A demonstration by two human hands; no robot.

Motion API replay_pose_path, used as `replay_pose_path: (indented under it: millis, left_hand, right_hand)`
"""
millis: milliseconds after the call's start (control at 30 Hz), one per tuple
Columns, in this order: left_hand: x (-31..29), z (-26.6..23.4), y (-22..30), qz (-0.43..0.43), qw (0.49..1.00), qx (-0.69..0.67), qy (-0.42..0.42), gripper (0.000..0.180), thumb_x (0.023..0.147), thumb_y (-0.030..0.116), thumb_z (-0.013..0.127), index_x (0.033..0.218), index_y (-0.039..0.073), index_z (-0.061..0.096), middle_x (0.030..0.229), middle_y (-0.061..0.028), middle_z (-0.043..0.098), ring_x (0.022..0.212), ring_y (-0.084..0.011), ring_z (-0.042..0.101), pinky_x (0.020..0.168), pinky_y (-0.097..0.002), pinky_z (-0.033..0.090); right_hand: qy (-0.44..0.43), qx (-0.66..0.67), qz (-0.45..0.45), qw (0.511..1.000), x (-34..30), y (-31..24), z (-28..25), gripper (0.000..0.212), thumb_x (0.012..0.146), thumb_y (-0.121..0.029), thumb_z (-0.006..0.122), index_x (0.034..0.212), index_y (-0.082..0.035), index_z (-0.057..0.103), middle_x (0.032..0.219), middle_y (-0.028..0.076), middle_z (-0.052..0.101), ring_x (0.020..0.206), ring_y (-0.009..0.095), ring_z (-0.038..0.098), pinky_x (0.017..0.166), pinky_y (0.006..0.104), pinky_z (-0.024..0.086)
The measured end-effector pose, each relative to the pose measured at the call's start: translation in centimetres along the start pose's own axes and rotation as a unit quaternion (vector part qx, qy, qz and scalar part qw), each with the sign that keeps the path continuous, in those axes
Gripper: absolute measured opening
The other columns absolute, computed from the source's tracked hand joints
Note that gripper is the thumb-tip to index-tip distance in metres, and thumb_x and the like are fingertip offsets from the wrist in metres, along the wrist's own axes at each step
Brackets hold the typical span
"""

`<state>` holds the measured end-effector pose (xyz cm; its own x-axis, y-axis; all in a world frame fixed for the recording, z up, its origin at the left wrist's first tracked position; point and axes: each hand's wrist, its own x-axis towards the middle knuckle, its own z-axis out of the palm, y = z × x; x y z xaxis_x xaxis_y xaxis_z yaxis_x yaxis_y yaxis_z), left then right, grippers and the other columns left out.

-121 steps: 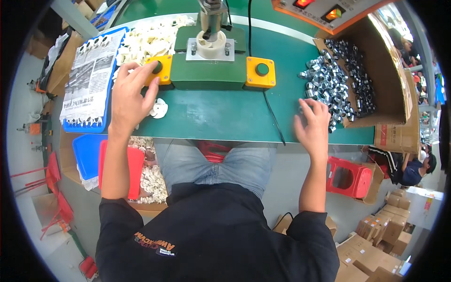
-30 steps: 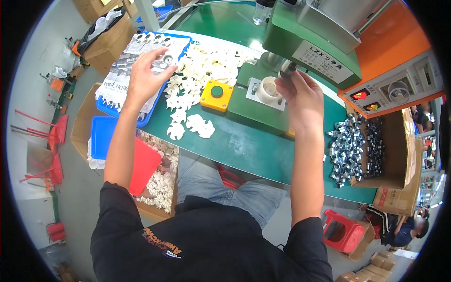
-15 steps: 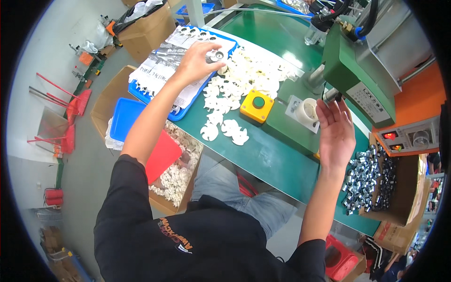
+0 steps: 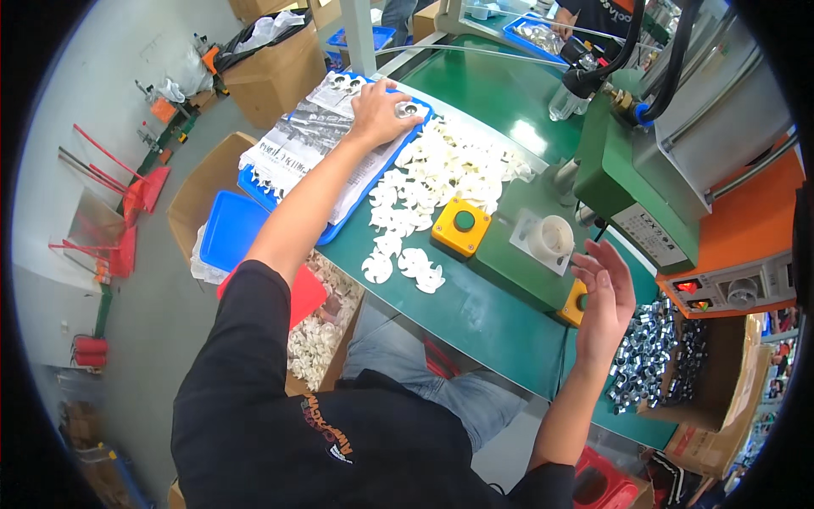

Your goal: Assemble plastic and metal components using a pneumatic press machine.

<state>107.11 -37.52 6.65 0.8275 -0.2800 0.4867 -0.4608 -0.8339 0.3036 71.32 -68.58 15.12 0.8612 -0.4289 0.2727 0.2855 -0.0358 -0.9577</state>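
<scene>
My left hand [image 4: 380, 117] is over the right side of a newspaper-covered blue tray [image 4: 341, 227], thumb and fingers around a white plastic part with a dark-centred metal ring [image 4: 410, 110]. Similar ringed parts [image 4: 346, 82] sit in a row along the tray's far edge. My right hand [image 4: 604, 297] is raised with fingers apart and nothing in it, just right of a white round holder [image 4: 553, 236] on the green press base [image 4: 519, 270]. Loose white curved-blade plastic pieces [image 4: 458, 165] are heaped between the tray and the press.
A yellow box with a green button [image 4: 461, 227] stands left of the holder; a second yellow button box [image 4: 574, 305] is at the base's near end. The green press head [image 4: 632, 182] overhangs. Metal sleeves [image 4: 640, 356] are piled at right. A box of white pieces [image 4: 318, 348] stands below the table.
My left hand has moved with the ringed part down toward the tray's right side. My right hand has turned, its fingers curling a little, and is slightly farther from the holder.
</scene>
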Motion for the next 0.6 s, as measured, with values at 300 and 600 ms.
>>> replay_pose_path:
  millis: [300, 600]
  left_hand:
    - [-0.4, -1.4, 0.5, -0.027, 1.0, 0.008, 0.011, 0.051, 0.078, 0.054, 0.08, 0.112, 0.016, 0.079, 0.134, -0.0101, 0.06, 0.13, -0.0313, 0.048, 0.103, -0.05, 0.041]
    - [-1.6, -2.1, -1.2, -0.052, 0.998, -0.018, -0.008, 0.032, 0.084, 0.038, 0.07, 0.093, 0.009, 0.074, 0.099, -0.0128, 0.073, 0.104, -0.033, 0.065, 0.092, -0.0484, 0.05]
  right_hand:
    - [0.014, -0.131, 0.001, 0.991, -1.9, 0.8, -2.3, 0.039, 0.099, -0.011, 0.064, 0.134, 0.007, 0.061, 0.129, 0.02, 0.068, 0.112, 0.024, 0.068, 0.098, 0.0369, 0.053]
    - [-0.028, -0.446, -0.148, 0.882, -4.2, 1.3, -4.1, 0.034, 0.089, -0.002, 0.069, 0.123, 0.004, 0.067, 0.122, 0.021, 0.067, 0.112, 0.038, 0.065, 0.098, 0.0438, 0.052]
